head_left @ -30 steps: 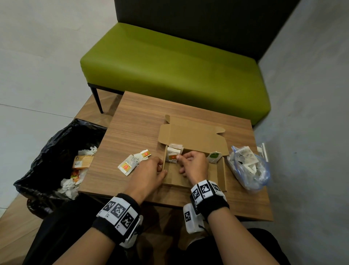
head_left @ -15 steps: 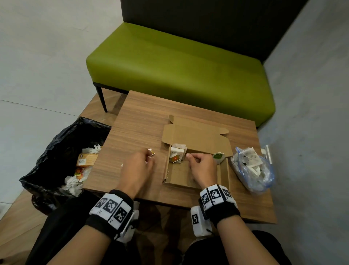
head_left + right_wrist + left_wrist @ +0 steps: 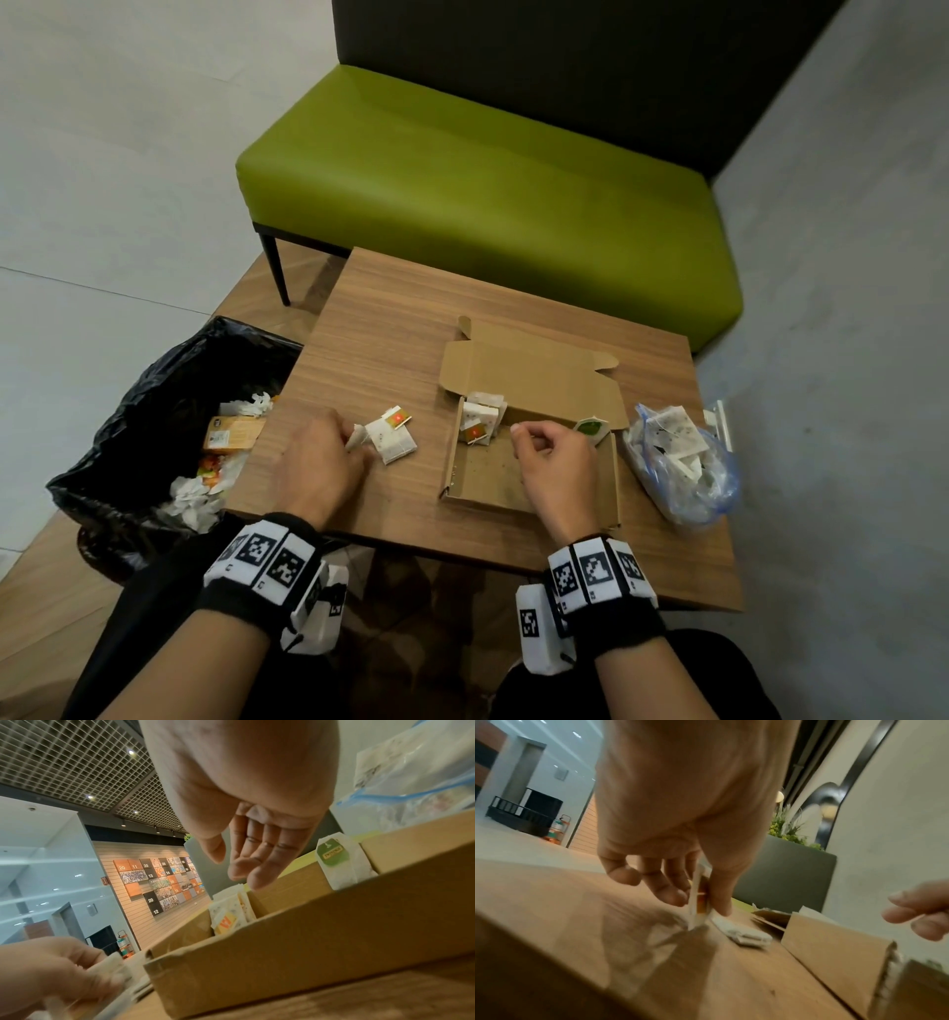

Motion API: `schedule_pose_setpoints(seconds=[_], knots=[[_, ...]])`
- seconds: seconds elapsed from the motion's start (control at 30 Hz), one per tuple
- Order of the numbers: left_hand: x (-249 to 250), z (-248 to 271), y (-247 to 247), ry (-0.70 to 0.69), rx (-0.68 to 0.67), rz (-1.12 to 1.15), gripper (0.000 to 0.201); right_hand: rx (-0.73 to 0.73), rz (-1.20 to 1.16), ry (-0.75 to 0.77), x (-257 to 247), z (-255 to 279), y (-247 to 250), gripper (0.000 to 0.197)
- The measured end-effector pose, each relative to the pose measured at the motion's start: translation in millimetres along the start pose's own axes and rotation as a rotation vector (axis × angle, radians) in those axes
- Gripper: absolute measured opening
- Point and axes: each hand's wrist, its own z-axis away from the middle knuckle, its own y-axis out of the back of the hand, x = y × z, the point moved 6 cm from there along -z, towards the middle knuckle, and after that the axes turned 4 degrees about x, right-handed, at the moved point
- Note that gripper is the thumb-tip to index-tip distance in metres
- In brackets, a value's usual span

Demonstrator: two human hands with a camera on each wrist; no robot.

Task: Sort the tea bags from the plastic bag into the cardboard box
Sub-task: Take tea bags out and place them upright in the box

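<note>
Between thumb and fingers of the left hand [image 3: 680, 833], 1 tea bag [image 3: 697, 898] is pinched on edge against the table [image 3: 390, 318], with 2 loose tea bags [image 3: 393, 437] just beyond. Over the cardboard box [image 3: 534, 370], the right hand [image 3: 557, 465] hangs loosely curled and empty, sorted bags [image 3: 480, 419] ahead of it, the plastic bag [image 3: 683, 462] to its right. Best lift the pinched bag flat, matching its orange-tagged stack.
</note>
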Motion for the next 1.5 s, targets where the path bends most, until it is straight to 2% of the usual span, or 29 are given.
schedule_pose_setpoints(seconds=[0.07,0.13,0.27,0.37,0.5,0.6,0.73,0.83,0.9,0.97,1.03,1.1,1.17,1.23,1.3,1.43,1.5], knots=[[3,2,4,-0.027,-0.010,0.189,0.025,-0.031,-0.070,0.026,-6,4,-2,0.015],[14,6,9,-0.071,-0.035,0.378,0.027,-0.134,-0.179,0.043,-16,12,-10,0.014],[48,22,2,-0.134,-0.243,0.715,0.035,-0.389,-0.379,0.014,-41,24,-28,0.028],[67,33,-6,-0.239,-0.353,0.696,0.042,-0.464,-0.451,0.042,-50,27,-31,0.025],[78,40,-6,-0.374,-0.466,0.593,0.050,-0.495,-0.305,0.104,-41,24,-25,0.017],[84,46,-5,-0.484,-0.542,0.476,0.055,-0.571,-0.337,0.114,-40,28,-19,0.022],[92,50,-9,-0.617,-0.541,0.310,0.071,-0.592,-0.321,0.153,-46,28,-15,0.025],[96,51,-3,-0.626,-0.467,0.388,0.083,-0.543,-0.303,0.133,-42,22,-13,0.017],[95,49,2,-0.571,-0.417,0.507,0.090,-0.524,-0.299,0.103,-38,20,-9,0.012],[92,46,3,-0.480,-0.389,0.638,0.094,-0.486,-0.393,0.031,-33,20,-5,0.008],[87,43,-2,-0.363,-0.410,0.772,0.084,-0.414,-0.502,-0.036,-25,18,-1,0.007],[86,44,-8,-0.321,-0.436,0.790,0.058,-0.364,-0.558,-0.075,-18,17,0,0.008],[90,49,-11,-0.382,-0.412,0.698,0.027,-0.387,-0.564,-0.096,-16,18,-3,0.011],[93,50,-12,-0.452,-0.360,0.603,0.008,-0.417,-0.483,-0.067,-15,20,-5,0.011],[94,50,-15,-0.497,-0.340,0.522,0.006,-0.380,-0.354,-0.012,-12,19,-5,0.011],[98,51,-23,-0.608,-0.347,0.367,0.009,-0.360,-0.282,0.086,-14,19,-7,0.006],[97,49,-24,-0.575,-0.344,0.367,0.018,-0.317,-0.267,0.069,-12,17,-7,0.003]])
